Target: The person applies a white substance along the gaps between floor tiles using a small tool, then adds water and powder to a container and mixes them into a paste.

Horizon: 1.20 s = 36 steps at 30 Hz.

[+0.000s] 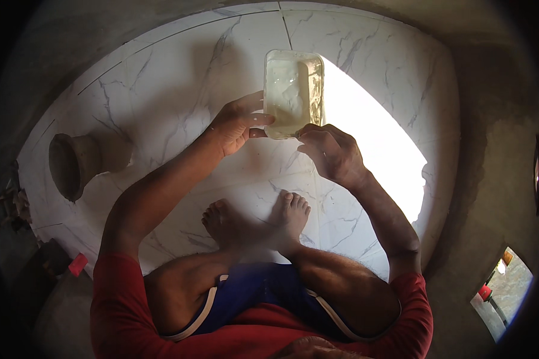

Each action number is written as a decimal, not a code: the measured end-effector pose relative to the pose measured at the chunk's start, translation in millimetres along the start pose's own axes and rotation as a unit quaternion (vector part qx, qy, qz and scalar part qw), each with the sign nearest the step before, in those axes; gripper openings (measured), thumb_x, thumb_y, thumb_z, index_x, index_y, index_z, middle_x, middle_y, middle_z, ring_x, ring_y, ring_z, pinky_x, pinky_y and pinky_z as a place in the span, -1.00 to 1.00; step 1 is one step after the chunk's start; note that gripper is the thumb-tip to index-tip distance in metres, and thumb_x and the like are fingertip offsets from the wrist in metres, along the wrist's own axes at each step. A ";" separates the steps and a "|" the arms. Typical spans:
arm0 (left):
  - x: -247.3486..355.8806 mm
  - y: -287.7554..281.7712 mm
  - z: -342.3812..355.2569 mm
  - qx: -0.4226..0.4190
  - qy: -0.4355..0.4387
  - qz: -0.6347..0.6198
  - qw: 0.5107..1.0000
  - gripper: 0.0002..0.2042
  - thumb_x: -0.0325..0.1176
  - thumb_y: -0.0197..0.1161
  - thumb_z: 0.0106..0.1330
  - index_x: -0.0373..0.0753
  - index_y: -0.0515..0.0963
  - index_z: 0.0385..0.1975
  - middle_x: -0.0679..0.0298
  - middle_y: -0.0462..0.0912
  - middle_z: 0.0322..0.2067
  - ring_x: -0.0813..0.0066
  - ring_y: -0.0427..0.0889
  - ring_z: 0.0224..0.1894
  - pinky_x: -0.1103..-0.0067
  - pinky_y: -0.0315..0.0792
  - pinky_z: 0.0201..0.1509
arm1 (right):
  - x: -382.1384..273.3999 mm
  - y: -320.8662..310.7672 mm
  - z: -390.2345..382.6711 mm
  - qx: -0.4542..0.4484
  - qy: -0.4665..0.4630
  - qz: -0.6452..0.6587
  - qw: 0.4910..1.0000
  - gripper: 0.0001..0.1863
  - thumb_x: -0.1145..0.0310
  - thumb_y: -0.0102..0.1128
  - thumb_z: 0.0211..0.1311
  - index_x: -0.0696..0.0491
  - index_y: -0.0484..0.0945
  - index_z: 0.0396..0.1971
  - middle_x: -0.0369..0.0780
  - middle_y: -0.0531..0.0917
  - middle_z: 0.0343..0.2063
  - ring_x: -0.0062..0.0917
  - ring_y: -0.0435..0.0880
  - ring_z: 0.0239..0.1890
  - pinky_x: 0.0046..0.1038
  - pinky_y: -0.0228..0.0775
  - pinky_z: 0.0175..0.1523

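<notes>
A clear, rectangular plastic container (287, 90) is held out over the marble-patterned floor, its open side facing up toward me. My left hand (239, 124) grips its left side near the near corner, with the thumb over the rim and other fingers behind or below the wall. My right hand (332, 152) is closed in a pinch at the near right corner, its fingertips touching the rim. Something small and dark may sit between those fingertips, but it is too small to make out. Glossy, wet-looking patches show inside the container.
Bright sunlight falls on the white tiled floor (371, 137) at the right. A flared, grey-brown cylindrical thing (81, 161) stands at the left. My bare feet (293, 215) are below the container. Grey walls curve round the floor. A red object (78, 264) lies at the lower left.
</notes>
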<state>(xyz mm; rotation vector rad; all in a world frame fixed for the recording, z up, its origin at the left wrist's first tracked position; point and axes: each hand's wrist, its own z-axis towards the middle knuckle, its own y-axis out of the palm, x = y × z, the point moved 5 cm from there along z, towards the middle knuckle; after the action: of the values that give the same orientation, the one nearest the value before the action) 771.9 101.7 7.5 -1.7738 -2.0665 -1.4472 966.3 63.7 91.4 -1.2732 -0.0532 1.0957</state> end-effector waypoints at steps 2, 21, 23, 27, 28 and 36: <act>-1.5 -4.5 -1.5 0.001 -0.004 0.002 1.000 -0.32 -0.43 0.44 0.09 -0.31 0.39 0.29 0.14 0.62 0.08 0.25 0.65 0.10 0.27 0.59 0.18 | 1.1 -1.0 -1.7 -0.006 0.004 0.012 1.000 -0.56 0.46 0.47 0.03 0.11 0.46 -0.10 -0.24 0.67 -0.30 -0.37 0.68 -0.43 -0.34 0.59 -0.43; -8.1 -8.9 -1.4 0.026 -0.004 -0.003 1.000 -0.33 -0.48 0.45 0.10 -0.26 0.41 0.29 0.21 0.61 0.05 0.33 0.64 0.07 0.33 0.60 0.12 | -3.1 -2.7 5.8 -0.035 -0.021 -0.019 0.999 -0.67 0.41 0.43 0.09 0.11 0.50 -0.18 -0.21 0.61 -0.45 -0.34 0.64 -0.52 -0.34 0.54 -0.46; -10.6 -8.6 -1.7 0.007 -0.012 -0.001 1.000 -0.33 -0.45 0.43 0.11 -0.24 0.40 0.30 0.28 0.60 0.05 0.38 0.62 0.09 0.32 0.55 0.14 | 2.3 -3.3 1.7 -0.062 -0.007 -0.023 0.998 -0.66 0.41 0.43 0.09 0.11 0.50 -0.17 -0.21 0.60 -0.50 -0.34 0.64 -0.52 -0.33 0.54 -0.47; -12.8 -10.6 0.1 0.002 -0.007 0.014 1.000 -0.32 -0.41 0.44 0.11 -0.26 0.40 0.30 0.28 0.61 0.04 0.38 0.62 0.08 0.35 0.55 0.11 | 0.2 1.4 8.8 -0.078 0.010 -0.056 0.995 -0.70 0.51 0.45 0.06 0.16 0.50 -0.26 -0.19 0.64 -0.25 -0.41 0.72 -0.41 -0.44 0.64 -0.43; -11.4 -7.8 0.4 -0.013 0.003 0.011 1.000 -0.32 -0.40 0.45 0.11 -0.26 0.40 0.30 0.28 0.61 0.04 0.39 0.62 0.07 0.36 0.55 0.11 | -2.3 2.8 16.0 -0.029 -0.007 -0.050 0.998 -0.68 0.51 0.46 0.05 0.16 0.49 -0.25 -0.19 0.66 -0.25 -0.41 0.72 -0.40 -0.44 0.65 -0.41; -13.7 -13.4 4.1 0.011 -0.008 0.005 1.000 -0.30 -0.40 0.48 0.10 -0.23 0.40 0.32 0.31 0.59 0.05 0.40 0.61 0.09 0.39 0.56 0.11 | -13.0 12.1 9.8 -0.042 -0.036 -0.044 0.997 -0.56 0.48 0.49 0.03 0.10 0.41 -0.15 -0.18 0.71 -0.24 -0.36 0.74 -0.36 -0.41 0.65 -0.34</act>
<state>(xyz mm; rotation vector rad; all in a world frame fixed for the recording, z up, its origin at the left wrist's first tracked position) 767.9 95.6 -10.7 -1.7907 -2.0700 -1.4067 946.2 60.7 92.2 -1.2942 -0.2102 1.0717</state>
